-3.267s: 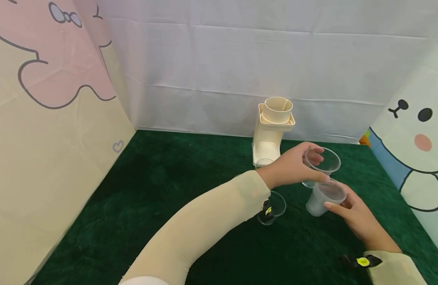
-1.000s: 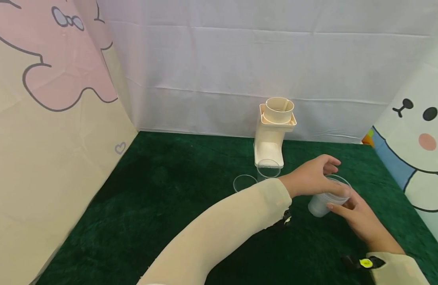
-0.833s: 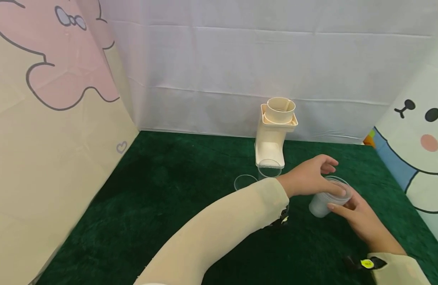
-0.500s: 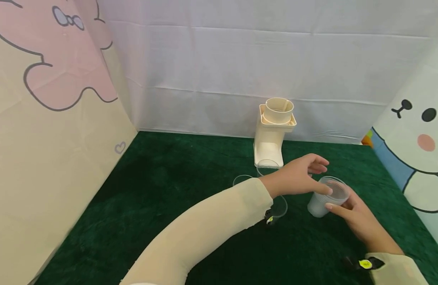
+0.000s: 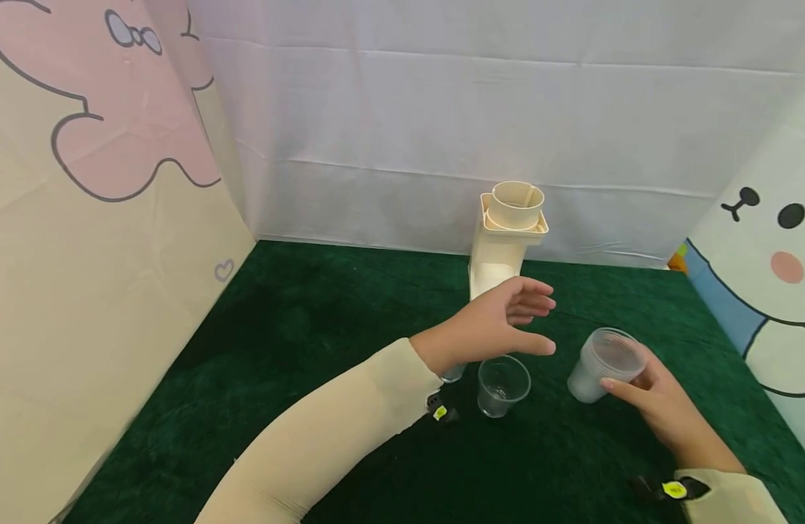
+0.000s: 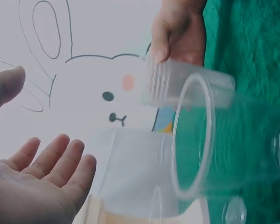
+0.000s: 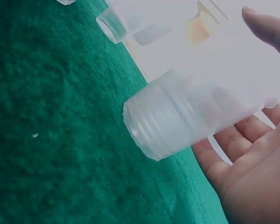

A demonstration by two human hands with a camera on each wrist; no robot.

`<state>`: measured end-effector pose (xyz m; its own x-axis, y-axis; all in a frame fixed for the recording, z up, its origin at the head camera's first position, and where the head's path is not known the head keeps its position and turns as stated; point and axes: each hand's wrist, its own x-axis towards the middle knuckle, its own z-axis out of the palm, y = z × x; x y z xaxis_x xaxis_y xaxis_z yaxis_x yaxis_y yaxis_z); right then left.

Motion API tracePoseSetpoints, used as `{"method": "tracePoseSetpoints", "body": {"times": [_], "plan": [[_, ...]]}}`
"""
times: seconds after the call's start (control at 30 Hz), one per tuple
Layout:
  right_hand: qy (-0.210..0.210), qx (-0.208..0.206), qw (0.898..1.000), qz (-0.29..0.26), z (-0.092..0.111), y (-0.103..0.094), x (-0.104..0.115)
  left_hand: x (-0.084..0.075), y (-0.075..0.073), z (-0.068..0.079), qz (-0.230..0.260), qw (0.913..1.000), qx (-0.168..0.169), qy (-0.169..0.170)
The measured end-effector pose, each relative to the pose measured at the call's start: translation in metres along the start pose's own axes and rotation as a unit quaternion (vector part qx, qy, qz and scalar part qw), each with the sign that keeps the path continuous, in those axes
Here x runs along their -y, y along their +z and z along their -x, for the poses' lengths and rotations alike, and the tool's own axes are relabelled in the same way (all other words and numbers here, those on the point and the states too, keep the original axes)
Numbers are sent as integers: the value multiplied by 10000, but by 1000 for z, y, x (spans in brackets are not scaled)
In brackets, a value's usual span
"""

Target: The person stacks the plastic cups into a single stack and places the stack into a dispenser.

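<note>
In the head view my right hand (image 5: 661,407) grips a stack of nested clear plastic cups (image 5: 592,375), thumb on the near side, the stack leaning a little. Their ridged rims and bases show in the right wrist view, where the stack (image 7: 163,119) lies against my fingers. My left hand (image 5: 490,324) hovers to the left with fingers spread and nothing in it. Just below it a single clear cup (image 5: 503,393) stands upright on the green cloth. Another cup (image 5: 453,374) is mostly hidden behind my left wrist.
A cream plastic pipe fitting (image 5: 497,251) with a round open top stands behind my left hand, near the white back curtain (image 5: 376,116). Green cloth (image 5: 337,313) covers the table. Printed cartoon sheets hang at left and right.
My left hand brought a clear cup down into the stack, let go and moved left, uncovering the single cup. My right hand has kept its grip on the stack.
</note>
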<state>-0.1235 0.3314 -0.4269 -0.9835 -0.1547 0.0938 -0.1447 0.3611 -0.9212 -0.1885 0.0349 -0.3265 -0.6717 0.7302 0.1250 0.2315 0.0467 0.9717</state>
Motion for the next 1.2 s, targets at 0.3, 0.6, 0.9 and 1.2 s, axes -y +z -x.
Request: {"method": "tracePoseSetpoints", "body": {"times": [0.3,0.6,0.9,1.2], "plan": [[73,-32,10000,-55,1,0,0,10,-13,34,-437,9987,-271,7],[79,22,9999,-69,1,0,1,25,-25,58,-472,9953,-833,123],[253,-104,9996,64,1,-2,2,18,-40,86,-388,9901,-1298,379],[272,8,9996,-23,1,-2,4,35,-48,102,41,9844,-1759,-62]]}}
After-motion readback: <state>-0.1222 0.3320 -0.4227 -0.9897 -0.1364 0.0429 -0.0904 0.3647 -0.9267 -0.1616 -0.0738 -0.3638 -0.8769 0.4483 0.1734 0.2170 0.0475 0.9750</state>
